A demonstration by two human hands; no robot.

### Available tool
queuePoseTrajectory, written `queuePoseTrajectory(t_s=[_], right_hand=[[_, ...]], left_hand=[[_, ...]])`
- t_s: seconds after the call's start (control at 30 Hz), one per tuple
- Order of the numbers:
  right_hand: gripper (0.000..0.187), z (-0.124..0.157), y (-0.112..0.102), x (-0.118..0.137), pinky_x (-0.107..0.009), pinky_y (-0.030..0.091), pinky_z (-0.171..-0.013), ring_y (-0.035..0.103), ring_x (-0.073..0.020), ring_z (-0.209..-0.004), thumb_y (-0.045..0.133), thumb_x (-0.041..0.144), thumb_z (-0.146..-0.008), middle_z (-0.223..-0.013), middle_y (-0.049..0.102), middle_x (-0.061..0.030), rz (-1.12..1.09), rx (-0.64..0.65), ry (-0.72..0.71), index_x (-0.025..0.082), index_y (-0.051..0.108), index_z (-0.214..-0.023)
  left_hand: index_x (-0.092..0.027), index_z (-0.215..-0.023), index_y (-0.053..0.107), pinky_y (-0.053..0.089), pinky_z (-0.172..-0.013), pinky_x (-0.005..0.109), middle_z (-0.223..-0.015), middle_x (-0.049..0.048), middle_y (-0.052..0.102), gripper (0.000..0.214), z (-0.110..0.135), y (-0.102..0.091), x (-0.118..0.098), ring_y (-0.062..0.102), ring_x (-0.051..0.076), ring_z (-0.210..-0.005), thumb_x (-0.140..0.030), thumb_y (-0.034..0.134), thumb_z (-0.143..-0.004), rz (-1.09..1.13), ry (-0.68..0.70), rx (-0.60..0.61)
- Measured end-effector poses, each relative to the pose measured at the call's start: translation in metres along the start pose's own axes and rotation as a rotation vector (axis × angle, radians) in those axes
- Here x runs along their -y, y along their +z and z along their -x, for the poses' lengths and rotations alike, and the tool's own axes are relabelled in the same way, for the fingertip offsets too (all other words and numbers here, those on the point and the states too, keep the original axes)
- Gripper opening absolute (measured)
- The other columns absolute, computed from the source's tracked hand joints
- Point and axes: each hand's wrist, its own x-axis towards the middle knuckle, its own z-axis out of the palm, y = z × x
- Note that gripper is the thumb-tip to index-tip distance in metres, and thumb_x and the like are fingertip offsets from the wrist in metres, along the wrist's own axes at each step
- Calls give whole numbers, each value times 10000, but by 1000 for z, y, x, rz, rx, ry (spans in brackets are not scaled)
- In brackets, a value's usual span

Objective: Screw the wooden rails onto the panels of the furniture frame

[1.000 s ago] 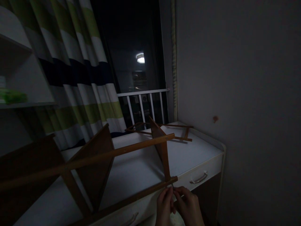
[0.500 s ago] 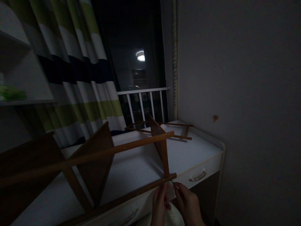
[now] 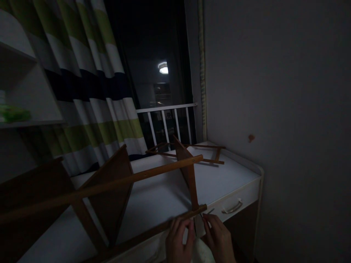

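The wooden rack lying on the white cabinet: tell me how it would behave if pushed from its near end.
The wooden rack looks stiff: thin rails joined to flat panels. It would probably slide rather than roll, resting on straight edges on the smooth cabinet top. Its near rail sits at the cabinet's edge, so a push sideways might tip it off.

The wooden rack (image 3: 115,182) lies across most of the tabletop (image 3: 230,171), its 2 long rails and slanted panels blocking reach from the left. Open white surface remains between rack and wall (image 3: 274,91) (dim light), save a small wooden frame (image 3: 192,151) near the window railing (image 3: 167,109).
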Motion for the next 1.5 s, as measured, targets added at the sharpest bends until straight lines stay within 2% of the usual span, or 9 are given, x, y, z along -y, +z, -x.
queuePoseTrajectory(t_s=[0.1, 0.2, 0.33, 0.5, 0.67, 0.83, 1.07, 1.27, 1.5], right_hand=[[258, -1, 5, -1, -242, 523, -698, 612, -149, -827, 304, 211, -914, -907, 615, -83, 44, 6, -37, 174, 537, -1019], [278, 0, 12, -1, -243, 521, -664, 613, -153, -794, 267, 220, -925, -880, 617, -79, 116, 3, -64, 178, 533, -994], [324, 0, 15, 0, -237, 493, -525, 595, -154, -637, 203, 226, -936, -727, 600, -56, 239, 21, -91, 169, 513, -1013], [401, -2, 10, 2, -247, 489, -530, 583, -179, -701, 140, 150, -918, -801, 626, -81, 324, 61, -224, 141, 489, -1115], [365, -3, 7, 6, -229, 499, -547, 573, -186, -789, 260, 57, -851, -917, 608, -83, 355, 27, -239, 195, 545, -1032], [390, 0, 4, 4, -196, 448, -412, 570, -167, -637, 315, 13, -764, -803, 573, -80, 391, 41, -214, 208, 569, -987], [425, 7, 7, -5, -249, 512, -534, 575, -188, -749, 342, -35, -695, -851, 605, -60, 286, 90, -185, 200, 565, -971], [363, 10, 7, -10, -268, 526, -627, 569, -178, -794, 355, 16, -778, -886, 593, -74, 134, 92, -161, 180, 538, -1046], [221, 7, 4, -7, -274, 510, -686, 571, -160, -813, 426, 136, -853, -894, 592, -49, -90, 88, -59, 217, 514, -1039]], left_hand=[[-242, -940, 603, 413, -817, 377, -918, 35, 631, 197, -11, -16, -1, 557, 212, -884, -236, 447, -819, -410, 260, 91], [-226, -996, 565, 361, -898, 466, -960, 28, 624, 225, -17, -23, 4, 558, 218, -924, -195, 424, -823, -593, 248, 110], [-213, -991, 559, 433, -825, 423, -938, 25, 638, 234, -15, -23, 15, 581, 199, -885, -182, 381, -841, -578, 199, 158], [-203, -1018, 542, 479, -770, 349, -955, 40, 653, 246, -13, -26, 21, 598, 188, -877, -201, 355, -858, -475, 154, 84], [-202, -952, 549, 447, -802, 359, -945, 50, 631, 179, -12, -27, 12, 570, 200, -899, -237, 410, -844, -443, 188, 74], [-234, -948, 573, 390, -792, 380, -951, 34, 610, 165, -6, -21, -5, 535, 217, -901, -227, 491, -805, -534, 225, 90], [-257, -919, 606, 411, -738, 331, -893, -14, 640, 208, 2, -3, 0, 566, 194, -858, -125, 511, -789, -632, 214, 214], [-256, -902, 619, 452, -686, 290, -858, -15, 657, 212, 3, 11, -2, 612, 176, -789, -116, 493, -806, -619, 130, 266], [-203, -818, 638, 463, -648, 237, -782, 25, 673, 243, 1, 29, 1, 629, 157, -717, -117, 412, -789, -182, -248, 297]])
